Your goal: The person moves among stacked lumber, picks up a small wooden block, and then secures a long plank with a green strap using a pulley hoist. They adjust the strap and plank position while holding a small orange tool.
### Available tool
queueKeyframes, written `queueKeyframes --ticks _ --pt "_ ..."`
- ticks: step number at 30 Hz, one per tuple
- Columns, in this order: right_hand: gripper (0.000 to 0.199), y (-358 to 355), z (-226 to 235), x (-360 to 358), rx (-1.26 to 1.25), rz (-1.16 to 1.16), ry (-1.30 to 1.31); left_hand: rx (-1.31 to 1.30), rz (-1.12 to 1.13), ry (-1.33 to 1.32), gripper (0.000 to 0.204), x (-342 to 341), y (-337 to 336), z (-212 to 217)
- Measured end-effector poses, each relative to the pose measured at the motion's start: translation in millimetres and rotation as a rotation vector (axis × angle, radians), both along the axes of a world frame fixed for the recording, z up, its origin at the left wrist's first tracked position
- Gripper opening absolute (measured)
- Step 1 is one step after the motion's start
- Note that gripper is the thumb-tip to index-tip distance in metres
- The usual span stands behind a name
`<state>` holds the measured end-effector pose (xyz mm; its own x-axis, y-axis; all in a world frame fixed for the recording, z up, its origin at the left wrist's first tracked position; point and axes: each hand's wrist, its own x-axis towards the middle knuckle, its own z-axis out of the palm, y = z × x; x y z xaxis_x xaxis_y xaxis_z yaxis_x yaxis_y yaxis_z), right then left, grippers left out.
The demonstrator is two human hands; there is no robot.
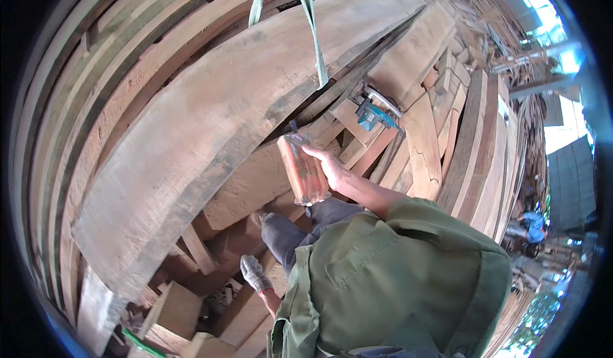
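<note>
My bare right hand (329, 166) is closed around a brick-shaped, reddish-brown block (299, 171) with a pale edge, held in front of my legs. What the block is made of is hard to make out; its lower end has a shiny, clear fringe like plastic film. Lower and to the left hangs my left hand (255, 274), in a light grey glove, its fingers loosely stretched and nothing visible in them. Beyond the block lies a large, thick wooden slab (191, 122). A teal circular saw (373, 112) rests on timber to the right of the slab.
A pale green lifting strap (310, 29) hangs down over the slab. Long curved planks (96, 71) are stacked at the left, more boards (469, 160) at the right. Wooden blocks (169, 316) lie at lower left beside a bright green strap (142, 343). A person in blue (533, 226) is far right.
</note>
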<state>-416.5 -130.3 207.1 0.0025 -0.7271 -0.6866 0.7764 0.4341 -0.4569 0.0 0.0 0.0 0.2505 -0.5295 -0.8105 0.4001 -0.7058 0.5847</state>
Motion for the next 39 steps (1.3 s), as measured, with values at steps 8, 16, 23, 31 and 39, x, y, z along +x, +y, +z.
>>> queueKeyframes --ticks 8,16,23,31,39 --pt "0.037 44.7 13.9 34.3 0.010 -0.419 -0.085 -0.135 -0.610 -0.017 0.042 11.0 -144.1 57.8" --pt "0.035 120.3 16.0 33.3 0.074 -0.740 -0.137 -0.149 -1.055 -0.093 0.043 -41.6 -188.2 74.9" --pt "0.036 159.3 11.8 -20.0 -0.015 -0.915 -0.160 -0.194 -1.340 -0.095 0.040 -171.6 -208.3 108.1" --pt "0.034 216.5 25.0 -84.2 -0.165 -1.126 -0.067 -0.598 -1.658 0.080 0.037 -344.3 -201.0 143.1" --pt "0.031 300.1 44.7 -64.6 -0.056 -1.488 0.083 -0.423 -1.906 0.252 0.042 -397.6 -175.1 95.3"
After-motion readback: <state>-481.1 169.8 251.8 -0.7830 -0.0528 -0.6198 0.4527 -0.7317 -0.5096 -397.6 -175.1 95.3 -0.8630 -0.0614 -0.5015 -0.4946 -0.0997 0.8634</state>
